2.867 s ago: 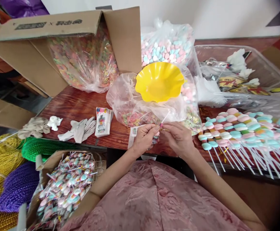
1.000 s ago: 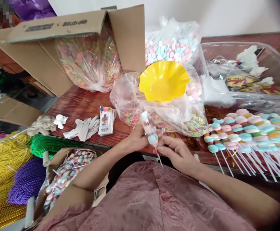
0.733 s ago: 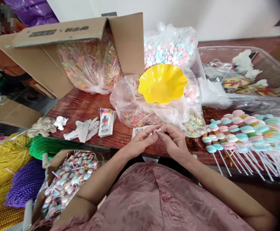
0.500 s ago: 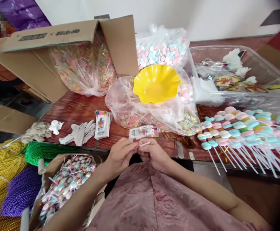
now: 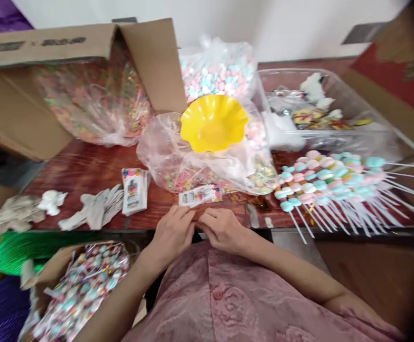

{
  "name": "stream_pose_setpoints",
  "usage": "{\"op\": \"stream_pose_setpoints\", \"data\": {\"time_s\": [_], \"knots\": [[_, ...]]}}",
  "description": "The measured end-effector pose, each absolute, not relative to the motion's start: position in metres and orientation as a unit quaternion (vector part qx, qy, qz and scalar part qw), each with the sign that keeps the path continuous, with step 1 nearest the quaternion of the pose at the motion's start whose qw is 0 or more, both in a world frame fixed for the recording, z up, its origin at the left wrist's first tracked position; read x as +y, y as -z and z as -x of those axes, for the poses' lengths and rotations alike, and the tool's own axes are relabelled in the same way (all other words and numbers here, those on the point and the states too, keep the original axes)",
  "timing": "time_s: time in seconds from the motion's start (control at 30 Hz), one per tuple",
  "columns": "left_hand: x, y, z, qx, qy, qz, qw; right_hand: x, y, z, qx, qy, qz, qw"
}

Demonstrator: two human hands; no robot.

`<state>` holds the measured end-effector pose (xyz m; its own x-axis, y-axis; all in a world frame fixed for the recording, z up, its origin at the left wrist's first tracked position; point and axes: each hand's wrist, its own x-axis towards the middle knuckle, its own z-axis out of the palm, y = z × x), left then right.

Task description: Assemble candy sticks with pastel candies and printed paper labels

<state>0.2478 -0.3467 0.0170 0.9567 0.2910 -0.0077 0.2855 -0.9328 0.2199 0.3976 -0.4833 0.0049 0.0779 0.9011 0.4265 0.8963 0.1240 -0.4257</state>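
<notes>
At the table's front edge my left hand and my right hand meet, fingers curled and tips close together. Whatever lies between them is hidden by the fingers. Just beyond the fingertips is a small printed packet lying flat on the table. A stack of similar printed packets stands to the left of my left hand. Behind, a yellow scalloped bowl rests on a clear bag of candies. To the right lies a pile of marshmallow skewers in pink, blue and white, on white sticks.
A cardboard box holds a big bag of colourful candies. Behind the bowl is a bag of pastel candies. A clear plastic tub stands back right. Grey gloves lie left; below, a carton holds wrapped skewers.
The view has shifted right, so the table's contents appear further left. A white stick that showed between my fingers is no longer visible. My hands now lie lower and closer over each other's fingertips.
</notes>
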Motion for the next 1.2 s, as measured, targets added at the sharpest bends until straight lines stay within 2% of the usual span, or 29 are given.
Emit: {"op": "stream_pose_setpoints", "data": {"time_s": [0.1, 0.2, 0.33, 0.43, 0.63, 0.73, 0.83, 0.9, 1.03, 1.2], "knots": [[-0.352, -0.011, -0.318, 0.119, 0.016, -0.993, 0.019, -0.514, -0.018, -0.424, -0.604, 0.087, 0.723, 0.324], [-0.347, 0.001, -0.34, 0.105, 0.042, -0.993, -0.016, -0.578, -0.031, -0.464, -0.453, 0.175, 0.791, 0.373], [-0.33, 0.015, -0.326, 0.09, -0.003, -0.996, -0.004, -0.66, -0.044, -0.514, -0.301, 0.373, 0.841, 0.25], [-0.324, 0.019, -0.317, 0.097, -0.054, -0.994, 0.005, -0.685, -0.053, -0.545, -0.223, 0.411, 0.872, 0.146], [-0.333, 0.021, -0.314, 0.123, -0.116, -0.985, -0.006, -0.674, -0.067, -0.593, -0.231, 0.377, 0.896, 0.032], [-0.329, 0.025, -0.315, 0.115, -0.195, -0.974, 0.021, -0.666, -0.075, -0.6, -0.196, 0.364, 0.911, 0.003], [-0.324, 0.031, -0.316, 0.085, -0.262, -0.961, 0.005, -0.656, -0.089, -0.607, -0.193, 0.369, 0.909, -0.011], [-0.323, 0.033, -0.315, 0.069, -0.269, -0.96, -0.016, -0.649, -0.099, -0.623, -0.244, 0.32, 0.915, -0.022], [-0.327, 0.033, -0.31, 0.069, -0.232, -0.97, -0.024, -0.641, -0.104, -0.688, -0.294, 0.134, 0.945, -0.044], [-0.325, 0.031, -0.309, 0.081, -0.25, -0.964, 0.022, -0.632, -0.082, -0.757, -0.307, 0.105, 0.945, -0.031]]}}
